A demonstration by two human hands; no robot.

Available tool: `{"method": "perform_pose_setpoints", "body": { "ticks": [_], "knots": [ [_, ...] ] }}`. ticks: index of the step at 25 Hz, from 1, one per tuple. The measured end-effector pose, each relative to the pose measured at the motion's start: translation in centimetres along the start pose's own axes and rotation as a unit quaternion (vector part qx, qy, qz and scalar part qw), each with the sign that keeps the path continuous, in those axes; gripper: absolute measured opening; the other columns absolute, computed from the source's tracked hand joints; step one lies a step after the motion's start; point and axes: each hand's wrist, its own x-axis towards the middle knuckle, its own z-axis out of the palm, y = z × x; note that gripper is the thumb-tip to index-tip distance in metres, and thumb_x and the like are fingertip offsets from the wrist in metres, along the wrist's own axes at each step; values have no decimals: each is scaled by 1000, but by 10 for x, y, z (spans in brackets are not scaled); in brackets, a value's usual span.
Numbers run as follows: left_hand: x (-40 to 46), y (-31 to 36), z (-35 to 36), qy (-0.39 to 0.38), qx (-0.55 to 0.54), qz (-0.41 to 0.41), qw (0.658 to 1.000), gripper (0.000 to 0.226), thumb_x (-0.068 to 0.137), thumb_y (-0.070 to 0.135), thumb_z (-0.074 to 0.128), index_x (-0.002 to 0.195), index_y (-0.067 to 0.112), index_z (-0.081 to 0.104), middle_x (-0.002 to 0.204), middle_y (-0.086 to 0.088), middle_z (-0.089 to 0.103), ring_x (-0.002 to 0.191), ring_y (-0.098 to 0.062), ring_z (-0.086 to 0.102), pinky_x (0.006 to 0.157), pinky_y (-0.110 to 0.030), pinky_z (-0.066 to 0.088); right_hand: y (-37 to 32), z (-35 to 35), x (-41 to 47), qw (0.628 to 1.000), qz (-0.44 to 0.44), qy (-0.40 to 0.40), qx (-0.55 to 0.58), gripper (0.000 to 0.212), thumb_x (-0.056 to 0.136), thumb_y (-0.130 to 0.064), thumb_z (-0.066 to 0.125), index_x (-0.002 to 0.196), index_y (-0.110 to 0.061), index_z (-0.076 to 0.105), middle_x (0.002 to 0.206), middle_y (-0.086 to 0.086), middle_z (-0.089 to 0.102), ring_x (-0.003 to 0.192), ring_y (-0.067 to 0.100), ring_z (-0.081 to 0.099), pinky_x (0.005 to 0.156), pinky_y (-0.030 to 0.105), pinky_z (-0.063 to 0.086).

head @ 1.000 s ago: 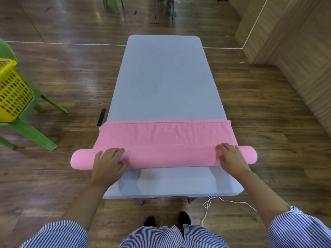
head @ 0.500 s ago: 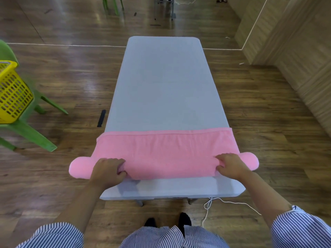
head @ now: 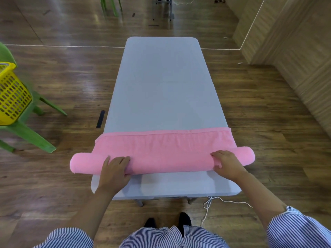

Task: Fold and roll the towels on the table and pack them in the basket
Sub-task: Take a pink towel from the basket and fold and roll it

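A pink towel [head: 161,154] lies across the near end of the grey table [head: 164,83]. Its near part is wound into a thick roll whose two ends stick out past the table's sides. A short flat strip of it still lies on the table beyond the roll. My left hand [head: 114,169] grips the roll near its left end, fingers over the top and thumb on the near side. My right hand [head: 226,163] grips it near the right end with curled fingers. The yellow basket [head: 12,93] sits on a green chair at the far left.
The green chair [head: 26,135] stands on the wooden floor left of the table. A black strip [head: 100,119] lies on the floor by the table's left edge, and a white cable [head: 207,206] trails under the near edge. A wooden wall [head: 295,59] runs along the right.
Both hands drew back on the roll and took a new hold, then turned it away from me. The flat strip beyond the roll is shorter than half a second ago.
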Motion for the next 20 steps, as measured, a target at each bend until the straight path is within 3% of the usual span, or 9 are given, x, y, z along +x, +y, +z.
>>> {"method": "perform_pose_setpoints", "body": {
  "ticks": [2,5,7,9,11,13,15,17,20],
  "knots": [
    [0,1,-5,-1,-6,15,1000,43,59,35,62,95,13,70,76,0,68,68,-25,65,78,-47,51,2,-5,1,1000,12,-3,11,46,79,-19,59,125,-13,57,120,4,62,109,24,56,102,33,37],
    [-4,-4,-11,0,-24,56,998,43,61,40,45,86,17,71,58,8,59,50,-20,56,59,-30,45,4,-11,2,998,21,-63,10,44,84,-22,55,127,-14,56,122,2,61,111,22,55,98,31,39],
    [-2,-7,-12,15,-22,62,998,47,62,40,44,92,16,71,68,6,64,59,-21,61,63,-33,47,5,-13,4,998,15,-60,-4,44,85,-21,54,128,-17,54,125,1,58,114,22,53,99,33,38],
    [0,-4,-12,47,-21,43,998,48,65,36,46,101,14,69,92,0,69,81,-23,65,77,-43,49,5,-10,8,1000,1,20,-19,41,84,-12,53,124,-16,56,124,3,58,113,26,53,97,40,40],
    [-1,3,-12,76,-26,27,996,47,70,32,45,105,10,67,103,-4,69,91,-24,65,84,-47,49,3,-6,11,997,7,75,-24,38,87,-7,48,123,-16,57,126,4,58,116,27,52,98,46,38],
    [-5,7,-8,68,-23,27,997,49,70,36,46,107,10,67,105,-5,69,94,-24,65,89,-50,48,-1,-4,7,999,22,43,-20,40,92,-16,44,132,-17,49,136,0,50,128,20,42,110,48,24],
    [-10,8,-2,36,-9,26,999,58,62,40,58,112,11,66,107,-4,68,97,-25,65,92,-53,46,-2,-2,0,999,28,-21,-40,54,87,-26,52,139,-17,38,142,-3,41,134,16,31,115,46,9],
    [-12,10,3,12,-11,17,1000,62,53,31,68,111,10,66,103,-5,68,94,-27,66,92,-55,45,-4,-1,-3,996,20,-35,-80,64,80,-27,58,139,-19,36,141,-3,41,134,16,32,114,43,9],
    [-14,11,-3,-1,-24,15,1000,51,58,36,55,101,13,70,86,0,71,76,-24,67,82,-46,48,-1,-5,-1,995,22,-60,-77,63,74,-39,56,134,-22,45,134,-3,51,126,17,42,110,34,21]
  ]
}}
